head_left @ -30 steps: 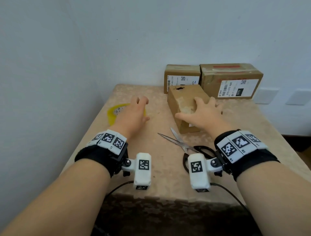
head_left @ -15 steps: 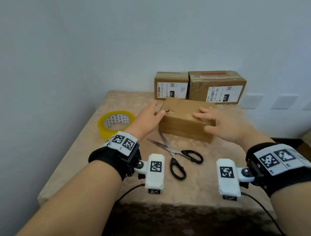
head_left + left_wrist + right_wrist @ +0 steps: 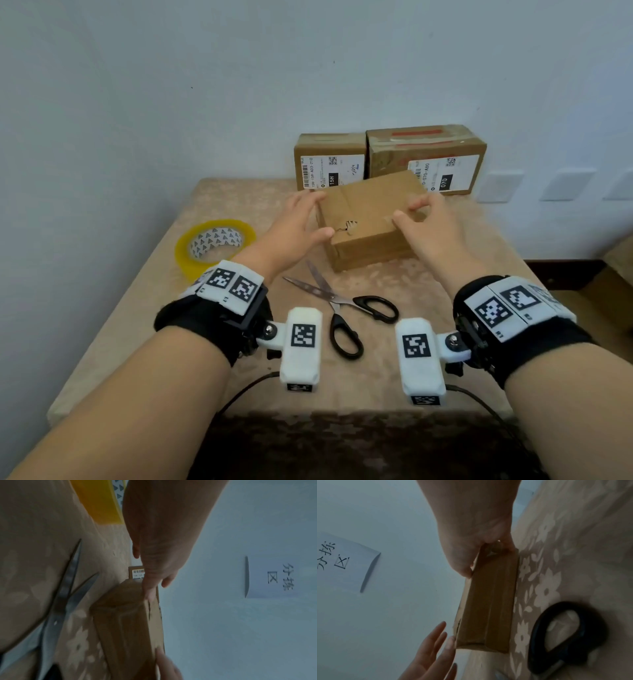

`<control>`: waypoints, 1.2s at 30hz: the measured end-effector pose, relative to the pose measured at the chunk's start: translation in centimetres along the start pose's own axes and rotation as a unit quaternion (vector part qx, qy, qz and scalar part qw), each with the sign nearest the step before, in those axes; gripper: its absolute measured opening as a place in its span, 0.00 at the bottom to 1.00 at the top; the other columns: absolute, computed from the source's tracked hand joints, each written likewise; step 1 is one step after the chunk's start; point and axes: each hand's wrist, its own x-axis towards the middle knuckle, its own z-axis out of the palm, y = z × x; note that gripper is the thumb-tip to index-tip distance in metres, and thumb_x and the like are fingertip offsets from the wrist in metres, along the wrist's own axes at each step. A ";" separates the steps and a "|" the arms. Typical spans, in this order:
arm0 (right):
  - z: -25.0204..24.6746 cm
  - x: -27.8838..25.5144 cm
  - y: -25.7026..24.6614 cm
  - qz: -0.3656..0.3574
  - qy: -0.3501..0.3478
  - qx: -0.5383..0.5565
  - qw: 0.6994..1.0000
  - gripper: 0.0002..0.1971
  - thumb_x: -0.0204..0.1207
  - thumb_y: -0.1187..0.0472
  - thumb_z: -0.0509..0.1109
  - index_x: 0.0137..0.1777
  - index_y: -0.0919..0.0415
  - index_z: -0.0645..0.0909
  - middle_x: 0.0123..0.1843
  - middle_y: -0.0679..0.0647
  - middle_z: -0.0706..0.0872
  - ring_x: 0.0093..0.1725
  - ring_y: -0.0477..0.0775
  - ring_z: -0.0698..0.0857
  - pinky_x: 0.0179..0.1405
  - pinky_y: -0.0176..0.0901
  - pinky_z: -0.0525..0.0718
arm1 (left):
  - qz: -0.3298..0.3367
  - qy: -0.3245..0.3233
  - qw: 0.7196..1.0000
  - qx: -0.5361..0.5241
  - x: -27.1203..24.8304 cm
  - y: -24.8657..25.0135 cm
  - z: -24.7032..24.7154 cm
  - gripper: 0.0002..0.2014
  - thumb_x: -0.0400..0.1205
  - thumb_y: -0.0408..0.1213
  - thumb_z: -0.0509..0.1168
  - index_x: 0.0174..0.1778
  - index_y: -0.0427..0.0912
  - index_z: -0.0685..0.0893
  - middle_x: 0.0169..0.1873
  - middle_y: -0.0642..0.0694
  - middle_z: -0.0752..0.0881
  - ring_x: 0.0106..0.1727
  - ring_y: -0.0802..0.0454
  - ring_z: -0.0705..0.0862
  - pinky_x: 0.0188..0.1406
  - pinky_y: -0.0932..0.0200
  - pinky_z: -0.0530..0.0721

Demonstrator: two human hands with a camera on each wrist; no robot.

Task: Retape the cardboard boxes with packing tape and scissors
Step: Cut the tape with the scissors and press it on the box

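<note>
Your right hand (image 3: 430, 233) is clamped on the near box (image 3: 368, 219): the thumb sits on the top face and the fingers curl over the far right edge, a grip that lets you steady or turn it. Your left hand (image 3: 294, 229) is spread and flat against the box's left end, fingers straight, thumb touching the near corner — it braces more than it holds. In the right wrist view those straight fingers (image 3: 435, 639) lie at the end of the box with nothing pinched between them.

The box rests on the table (image 3: 239, 192), angled, with a torn hole (image 3: 347, 228) in its top face turned up toward you. I judge you are squaring it so the damaged face is ready for tape; no tape has been drawn yet.

The scissors (image 3: 339, 305) lie open just in front of the box, blades pointing toward it, black handles nearest you — close to your wrists, so a careless pull of the box could catch the blade tips. The yellow tape roll (image 3: 214, 245) lies flat to the left, near your left hand and within easy reach. Two labelled boxes (image 3: 390, 159) stand side by side against the wall, just behind the one you hold; whether they touch it I cannot tell. A paper sign (image 3: 272, 577) hangs on the wall.
</note>
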 end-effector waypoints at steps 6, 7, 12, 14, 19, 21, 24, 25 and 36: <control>0.5 -0.1 -2.1 -0.112 0.007 0.028 0.993 0.12 0.77 0.58 0.72 0.60 0.55 0.79 0.73 0.55 0.68 0.71 0.51 0.70 0.68 0.38 0.67 | 0.000 -0.026 0.982 0.189 -0.5 -2.0 -1.6 0.46 0.71 0.64 0.68 0.81 0.65 0.51 0.83 0.47 0.40 0.83 0.41 0.35 0.76 0.36 0.33; 0.7 -0.2 -2.4 -0.118 -0.005 0.025 0.993 0.13 0.78 0.59 0.72 0.61 0.54 0.80 0.78 0.56 0.65 0.77 0.53 0.65 0.75 0.42 0.64 | -0.003 -0.015 0.987 0.161 -0.6 -2.1 -1.7 0.45 0.69 0.63 0.70 0.80 0.64 0.55 0.83 0.46 0.47 0.83 0.40 0.45 0.78 0.37 0.38; 3.5 -0.2 -2.8 -0.148 -0.141 -0.063 0.977 0.17 0.84 0.56 0.63 0.70 0.56 0.80 0.82 0.60 0.65 0.82 0.59 0.63 0.81 0.55 0.60 | -0.033 -0.001 0.992 0.121 -0.9 -2.4 -1.1 0.34 0.73 0.56 0.72 0.72 0.56 0.68 0.58 0.49 0.67 0.57 0.50 0.74 0.54 0.60 0.70; 4.2 -0.5 -2.9 -0.164 -0.182 -0.086 0.966 0.17 0.86 0.54 0.60 0.67 0.57 0.83 0.77 0.61 0.72 0.79 0.60 0.67 0.78 0.58 0.65 | -0.020 0.035 0.985 0.169 -0.8 -2.2 -0.9 0.29 0.73 0.57 0.71 0.67 0.52 0.72 0.53 0.49 0.69 0.52 0.49 0.76 0.48 0.59 0.71; 3.6 -0.8 -3.7 -0.197 -0.173 -0.075 0.962 0.13 0.83 0.55 0.64 0.52 0.63 0.87 0.51 0.53 0.82 0.53 0.51 0.80 0.53 0.42 0.74 | -0.006 0.079 0.963 0.258 -0.4 -1.0 -0.3 0.28 0.71 0.63 0.69 0.54 0.45 0.73 0.54 0.44 0.72 0.48 0.45 0.77 0.45 0.52 0.78; 3.6 -0.6 -3.7 -0.191 -0.150 -0.089 0.966 0.12 0.81 0.58 0.69 0.59 0.64 0.85 0.55 0.55 0.82 0.52 0.48 0.78 0.51 0.36 0.71 | 0.003 0.094 0.948 0.304 -0.2 -0.6 0.2 0.29 0.71 0.65 0.68 0.53 0.43 0.73 0.55 0.41 0.74 0.53 0.42 0.77 0.46 0.50 0.76; 3.6 -0.2 -3.5 -0.138 -0.090 -0.049 0.985 0.05 0.79 0.61 0.70 0.48 0.63 0.86 0.49 0.57 0.84 0.46 0.49 0.79 0.50 0.41 0.75 | 0.016 0.101 0.941 0.321 0.1 -0.3 0.5 0.30 0.72 0.65 0.66 0.53 0.42 0.73 0.56 0.42 0.76 0.58 0.41 0.75 0.53 0.48 0.74; 3.4 -0.1 -3.4 -0.113 -0.089 -0.023 0.989 0.06 0.79 0.62 0.70 0.45 0.63 0.86 0.43 0.55 0.84 0.43 0.48 0.80 0.50 0.43 0.76 | 0.018 0.098 0.949 0.300 0.2 -0.4 0.5 0.28 0.73 0.65 0.66 0.53 0.43 0.73 0.56 0.43 0.77 0.58 0.42 0.75 0.54 0.47 0.74; 4.1 0.5 -2.9 -0.042 -0.097 0.065 0.992 0.08 0.76 0.61 0.74 0.36 0.63 0.85 0.34 0.53 0.83 0.38 0.47 0.80 0.44 0.46 0.78 | 0.008 0.054 0.994 0.095 0.7 -0.5 1.2 0.10 0.80 0.51 0.66 0.56 0.57 0.83 0.53 0.52 0.72 0.67 0.46 0.68 0.70 0.41 0.67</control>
